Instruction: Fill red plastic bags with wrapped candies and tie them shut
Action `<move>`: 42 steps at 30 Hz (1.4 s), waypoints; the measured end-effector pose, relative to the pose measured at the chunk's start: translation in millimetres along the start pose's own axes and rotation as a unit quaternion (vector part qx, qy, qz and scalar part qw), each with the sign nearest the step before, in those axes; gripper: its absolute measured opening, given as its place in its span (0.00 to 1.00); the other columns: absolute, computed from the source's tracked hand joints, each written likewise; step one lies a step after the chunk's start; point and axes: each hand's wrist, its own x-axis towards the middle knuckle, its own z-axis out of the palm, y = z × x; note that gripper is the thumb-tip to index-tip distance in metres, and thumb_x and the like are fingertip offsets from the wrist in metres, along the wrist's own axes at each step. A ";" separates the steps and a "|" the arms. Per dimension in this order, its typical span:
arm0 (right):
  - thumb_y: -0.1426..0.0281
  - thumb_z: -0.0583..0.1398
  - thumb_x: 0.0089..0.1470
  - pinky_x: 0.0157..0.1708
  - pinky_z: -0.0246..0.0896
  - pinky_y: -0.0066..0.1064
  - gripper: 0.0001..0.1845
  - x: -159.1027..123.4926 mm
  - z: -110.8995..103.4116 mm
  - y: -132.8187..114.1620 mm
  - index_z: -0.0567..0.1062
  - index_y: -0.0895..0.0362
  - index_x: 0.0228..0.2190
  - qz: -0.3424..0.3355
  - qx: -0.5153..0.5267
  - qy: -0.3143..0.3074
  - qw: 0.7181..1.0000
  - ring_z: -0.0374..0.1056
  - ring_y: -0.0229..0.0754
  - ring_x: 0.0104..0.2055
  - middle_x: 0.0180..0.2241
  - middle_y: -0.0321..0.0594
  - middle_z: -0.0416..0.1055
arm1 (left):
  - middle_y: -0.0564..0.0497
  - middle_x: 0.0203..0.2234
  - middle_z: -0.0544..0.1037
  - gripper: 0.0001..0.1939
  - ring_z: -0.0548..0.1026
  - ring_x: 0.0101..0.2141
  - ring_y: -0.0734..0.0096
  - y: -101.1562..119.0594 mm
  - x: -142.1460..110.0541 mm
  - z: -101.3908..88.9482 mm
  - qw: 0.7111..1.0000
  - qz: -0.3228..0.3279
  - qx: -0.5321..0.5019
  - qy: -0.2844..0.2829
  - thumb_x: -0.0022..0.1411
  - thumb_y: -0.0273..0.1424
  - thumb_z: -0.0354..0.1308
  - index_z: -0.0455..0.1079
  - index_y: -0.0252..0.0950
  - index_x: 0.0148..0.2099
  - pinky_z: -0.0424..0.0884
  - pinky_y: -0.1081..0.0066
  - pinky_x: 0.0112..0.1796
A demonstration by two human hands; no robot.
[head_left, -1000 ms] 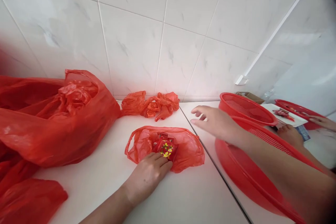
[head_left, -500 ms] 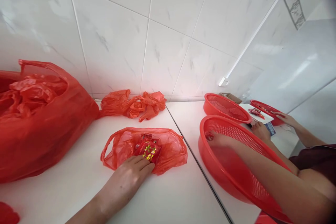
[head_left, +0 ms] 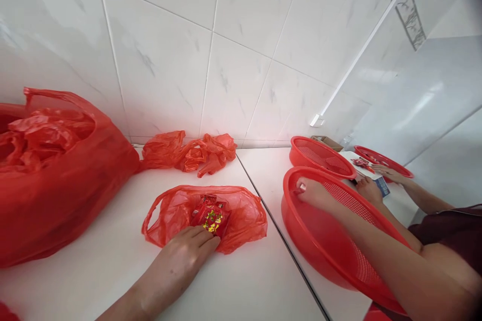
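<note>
A thin red plastic bag (head_left: 244, 210) lies on the white table with its mouth spread. Several shiny red packets (head_left: 213, 218) with yellow print are inside it. My left hand (head_left: 191, 248) has its fingers curled over the near rim of this bag, closed on the plastic beside the packets. To the right, my right hand (head_left: 308, 190) is inside a large red perforated basket (head_left: 291, 225), near its far left wall. Those fingers are pinched round a small red-and-white packet (head_left: 302, 187), blurred and mostly covered.
A bulging red bag (head_left: 71, 195) full of crumpled plastic fills the left. Crumpled red bags (head_left: 188, 153) lie along the wall. A second red basket (head_left: 320, 157) stands behind mine. A co-worker's hands (head_left: 369, 189) are at the right, by a white board (head_left: 371, 173) and another basket (head_left: 399, 167).
My right hand has lifted slightly inside the basket, and the small packet shows at its fingertips. My left hand stays at the bag's rim. The co-worker's far hand has shifted left.
</note>
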 end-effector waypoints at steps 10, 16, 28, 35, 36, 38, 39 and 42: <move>0.68 0.58 0.46 0.33 0.62 0.30 0.06 -49.0 -40.6 -122.8 0.69 0.51 0.31 -0.184 0.141 0.042 0.972 0.68 0.40 0.35 0.37 0.34 0.71 | 0.46 0.36 0.75 0.15 0.72 0.38 0.64 4.1 -1.5 2.7 0.999 -0.003 0.027 -0.023 0.68 0.31 0.41 0.68 0.37 0.47 0.70 0.64 0.41; 0.74 0.58 0.46 0.35 0.59 0.30 0.08 -59.6 12.9 -191.0 0.68 0.51 0.31 -0.311 0.122 -0.069 0.940 0.65 0.39 0.37 0.36 0.34 0.69 | 0.42 0.44 0.72 0.13 0.69 0.45 0.59 -6.9 -7.8 -8.8 0.972 -0.061 0.160 0.164 0.63 0.34 0.52 0.67 0.38 0.49 0.65 0.57 0.46; 0.64 0.55 0.53 0.54 0.55 0.38 0.19 -59.0 24.1 -182.4 0.67 0.48 0.48 -0.185 0.213 0.104 0.954 0.59 0.45 0.55 0.53 0.38 0.63 | 0.44 0.43 0.68 0.16 0.69 0.45 0.61 -56.8 -17.6 -43.1 0.899 -0.331 0.115 0.262 0.63 0.36 0.51 0.64 0.35 0.50 0.66 0.62 0.47; 0.56 0.55 0.52 0.58 0.50 0.45 0.38 -85.0 95.2 -130.8 0.54 0.60 0.59 -0.057 0.207 0.183 0.959 0.47 0.53 0.63 0.60 0.52 0.51 | 0.42 0.44 0.70 0.41 0.73 0.40 0.56 -62.6 -20.0 -59.2 0.868 -0.489 -0.060 0.060 0.49 0.54 0.57 0.55 0.38 0.60 0.68 0.64 0.36; 0.54 0.55 0.51 0.58 0.51 0.45 0.41 -84.4 103.3 -124.8 0.52 0.61 0.60 -0.034 0.220 0.178 0.959 0.48 0.54 0.62 0.61 0.53 0.50 | 0.43 0.42 0.72 0.42 0.74 0.38 0.58 -62.5 -20.6 -62.9 0.866 -0.492 -0.080 0.039 0.48 0.52 0.58 0.53 0.39 0.61 0.67 0.66 0.34; 0.51 0.55 0.50 0.57 0.53 0.44 0.47 -79.6 112.9 -114.3 0.47 0.63 0.62 0.016 0.260 0.148 0.954 0.51 0.55 0.62 0.62 0.54 0.49 | 0.49 0.35 0.73 0.40 0.74 0.33 0.63 -61.3 -20.5 -70.0 0.866 -0.482 -0.125 0.035 0.50 0.43 0.59 0.50 0.40 0.62 0.66 0.69 0.31; 0.50 0.55 0.50 0.56 0.54 0.43 0.49 -75.8 114.6 -110.1 0.45 0.63 0.63 0.038 0.285 0.123 0.950 0.52 0.55 0.61 0.62 0.55 0.48 | 0.51 0.31 0.73 0.38 0.73 0.31 0.65 -60.2 -19.7 -73.3 0.867 -0.472 -0.152 0.048 0.51 0.39 0.58 0.50 0.39 0.62 0.66 0.70 0.31; 0.47 0.56 0.48 0.54 0.56 0.42 0.51 -62.5 110.0 -104.1 0.46 0.65 0.63 0.094 0.359 0.055 0.927 0.56 0.55 0.59 0.60 0.58 0.53 | 0.56 0.25 0.71 0.32 0.72 0.28 0.69 -56.0 -14.7 -82.5 0.856 -0.438 -0.243 0.128 0.52 0.32 0.56 0.53 0.37 0.59 0.67 0.71 0.31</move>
